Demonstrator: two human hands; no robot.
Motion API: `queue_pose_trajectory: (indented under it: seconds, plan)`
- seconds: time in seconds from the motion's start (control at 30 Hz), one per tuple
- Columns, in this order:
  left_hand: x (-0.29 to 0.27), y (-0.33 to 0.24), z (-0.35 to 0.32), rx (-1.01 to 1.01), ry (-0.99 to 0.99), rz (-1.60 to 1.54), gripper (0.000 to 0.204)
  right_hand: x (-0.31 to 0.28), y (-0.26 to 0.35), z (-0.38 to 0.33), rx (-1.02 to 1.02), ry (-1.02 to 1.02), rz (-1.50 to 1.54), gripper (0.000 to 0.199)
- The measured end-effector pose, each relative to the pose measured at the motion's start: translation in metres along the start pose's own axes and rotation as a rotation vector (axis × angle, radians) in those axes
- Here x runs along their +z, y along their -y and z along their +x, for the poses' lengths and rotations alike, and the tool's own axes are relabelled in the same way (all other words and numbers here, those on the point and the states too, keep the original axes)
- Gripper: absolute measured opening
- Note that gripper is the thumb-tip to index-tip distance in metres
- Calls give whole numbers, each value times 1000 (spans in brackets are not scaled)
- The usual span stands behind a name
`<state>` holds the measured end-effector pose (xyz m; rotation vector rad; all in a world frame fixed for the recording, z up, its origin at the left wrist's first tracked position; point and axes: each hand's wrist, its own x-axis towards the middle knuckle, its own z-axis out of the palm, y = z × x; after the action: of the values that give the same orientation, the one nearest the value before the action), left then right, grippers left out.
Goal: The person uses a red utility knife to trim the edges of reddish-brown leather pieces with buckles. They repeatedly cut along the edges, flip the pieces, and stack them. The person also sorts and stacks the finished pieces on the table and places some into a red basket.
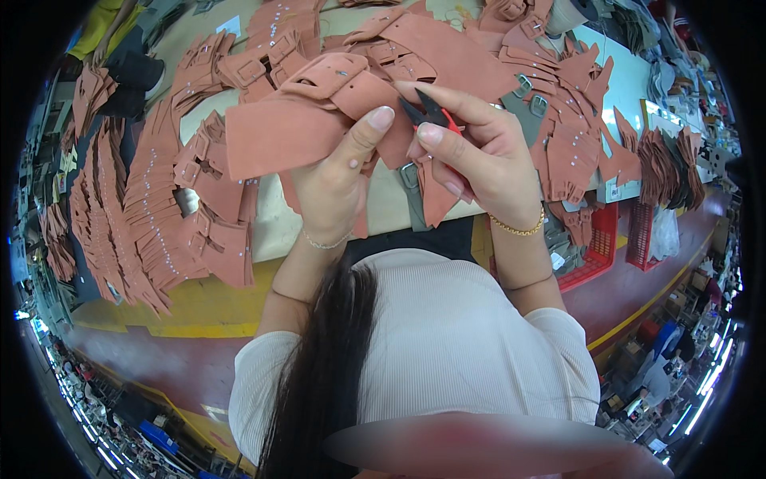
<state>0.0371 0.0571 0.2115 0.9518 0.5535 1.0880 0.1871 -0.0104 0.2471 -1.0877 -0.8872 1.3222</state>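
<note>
My left hand is closed on a terracotta-coloured buckled strap, its thumb lying over the material. A fabric-covered buckle with a small dark hole near it sits at the strap's upper part. My right hand grips small thread snips with black blades and red handles. The blades point up and left, close to the strap's right edge; whether they touch it I cannot tell. Under both hands lie more straps of the same colour, and a grey-green strap with a metal buckle hangs at the table's near edge.
Rows of terracotta straps cover the left of the pale table. More pieces are stacked at right, near a grey-green strap. Red crates stand below. Another person's arm shows at the far left, beside a yellow garment.
</note>
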Motion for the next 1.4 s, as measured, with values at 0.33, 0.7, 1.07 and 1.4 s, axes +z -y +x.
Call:
queue_pose_trajectory:
  seconds: [0.33, 0.7, 1.07, 1.4]
  plan:
    - [6, -2, -3, 51, -28, 1, 28, 6, -6, 2, -23, -82, 191, 35]
    - [0, 2, -7, 23, 1, 78, 31, 1, -5, -4, -77, -14, -78, 35]
    - [8, -2, -7, -22, -23, -83, 32, 1, -4, -5, -79, -69, 128, 36]
    - [1, 3, -4, 35, 40, -4, 40, -3, 2, -3, -30, -10, -120, 36]
